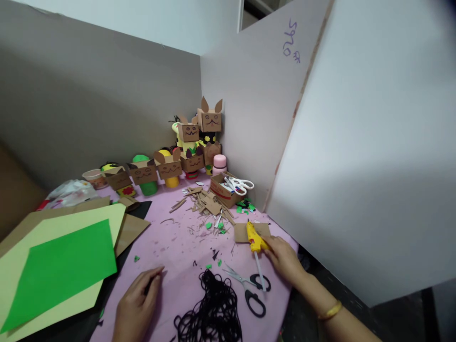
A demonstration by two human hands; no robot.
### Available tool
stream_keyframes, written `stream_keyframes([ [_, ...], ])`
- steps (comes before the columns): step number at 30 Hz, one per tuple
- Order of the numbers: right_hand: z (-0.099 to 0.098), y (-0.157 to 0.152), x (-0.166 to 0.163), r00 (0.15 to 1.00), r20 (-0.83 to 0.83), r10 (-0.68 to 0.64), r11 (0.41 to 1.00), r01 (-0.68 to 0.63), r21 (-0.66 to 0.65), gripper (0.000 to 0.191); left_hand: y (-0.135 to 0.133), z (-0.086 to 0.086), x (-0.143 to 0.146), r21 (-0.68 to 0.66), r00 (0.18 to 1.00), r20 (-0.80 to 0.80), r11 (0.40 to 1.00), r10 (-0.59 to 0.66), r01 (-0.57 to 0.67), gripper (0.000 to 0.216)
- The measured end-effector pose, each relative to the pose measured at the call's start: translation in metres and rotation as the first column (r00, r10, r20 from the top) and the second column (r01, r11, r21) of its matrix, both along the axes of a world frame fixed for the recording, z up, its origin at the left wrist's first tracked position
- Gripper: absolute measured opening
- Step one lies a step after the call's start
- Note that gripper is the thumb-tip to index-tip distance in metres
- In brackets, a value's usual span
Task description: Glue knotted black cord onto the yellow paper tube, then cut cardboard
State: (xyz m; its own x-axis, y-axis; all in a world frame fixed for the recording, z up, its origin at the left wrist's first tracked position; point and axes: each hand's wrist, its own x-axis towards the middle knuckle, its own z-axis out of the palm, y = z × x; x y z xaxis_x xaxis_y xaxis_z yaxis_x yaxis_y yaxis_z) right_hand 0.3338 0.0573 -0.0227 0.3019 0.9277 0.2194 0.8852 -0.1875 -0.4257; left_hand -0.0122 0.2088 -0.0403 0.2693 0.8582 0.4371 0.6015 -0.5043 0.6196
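My right hand (285,256) grips the handle of a yellow hot glue gun (253,237), whose nozzle points away over a small cardboard piece (263,230). A clear glue stick (260,271) juts from its rear, above black-handled scissors (245,281). On the pink tablecloth (171,251), my left hand (140,297) rests with its thumb and fingers pressed together. Whatever may be between them is too small or hidden to name. Between my hands lies a tangled heap of black cord (213,308).
Cardboard animal-faced figures (169,166) line the back. Before them lie cardboard scraps (206,202) and a box (224,190) holding white scissors (239,184). Green (67,270) and pale yellow sheets (42,228) cover the left side. A partition (249,109) borders the right.
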Motion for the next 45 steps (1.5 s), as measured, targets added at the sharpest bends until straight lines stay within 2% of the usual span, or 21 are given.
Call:
stream_keyframes([
  [9,0.000,-0.010,0.032,0.980,-0.199,0.001,0.994,0.021,0.110,0.037,0.002,-0.004,-0.002,-0.017,1.000,-0.016,1.000,0.001,-0.002,0.031],
  [16,0.009,-0.031,0.029,0.943,-0.250,0.221,0.975,-0.207,0.079,0.034,0.004,-0.007,-0.003,-0.009,1.000,-0.026,1.000,-0.011,0.011,0.031],
  [24,0.017,-0.039,0.027,0.908,-0.254,0.333,0.938,-0.347,-0.011,0.030,0.004,-0.006,-0.004,0.030,0.999,-0.039,0.999,-0.015,0.016,0.028],
  [28,0.019,-0.039,0.026,0.903,-0.254,0.347,0.929,-0.367,-0.035,0.029,0.003,-0.006,-0.004,0.037,0.999,-0.050,0.999,-0.020,0.021,0.028],
  [38,0.013,-0.033,0.031,0.905,-0.267,0.332,0.938,-0.346,-0.002,0.030,0.005,-0.011,-0.005,-0.002,1.000,-0.025,1.000,-0.008,0.008,0.029],
  [42,0.004,-0.031,0.038,0.937,-0.250,0.242,0.970,-0.226,0.091,0.032,0.004,-0.008,-0.004,-0.047,1.000,0.007,0.999,0.017,-0.016,0.032],
  [45,-0.003,-0.030,0.043,0.957,-0.237,0.169,0.983,-0.145,0.116,0.035,0.001,0.006,0.009,-0.133,0.994,0.038,0.986,0.101,-0.095,0.038],
])
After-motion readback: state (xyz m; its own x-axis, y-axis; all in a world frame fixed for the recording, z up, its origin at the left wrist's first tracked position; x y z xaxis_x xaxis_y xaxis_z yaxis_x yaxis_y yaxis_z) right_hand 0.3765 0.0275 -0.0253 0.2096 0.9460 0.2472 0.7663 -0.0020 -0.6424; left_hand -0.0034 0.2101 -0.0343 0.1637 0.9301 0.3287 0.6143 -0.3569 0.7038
